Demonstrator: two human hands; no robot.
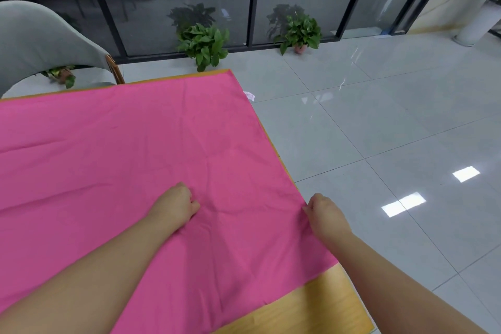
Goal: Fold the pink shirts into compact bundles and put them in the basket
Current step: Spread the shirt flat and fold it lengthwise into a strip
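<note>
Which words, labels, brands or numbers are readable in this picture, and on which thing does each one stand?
No text can be read.
The small white care tag at the far right edge of the pink fabric carries pinkish print, but it is too small and blurred to read.
The wooden table shows no writing.

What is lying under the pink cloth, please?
A wooden table shows at the near and right edges of the pink cloth. Anything else beneath is covered.
</note>
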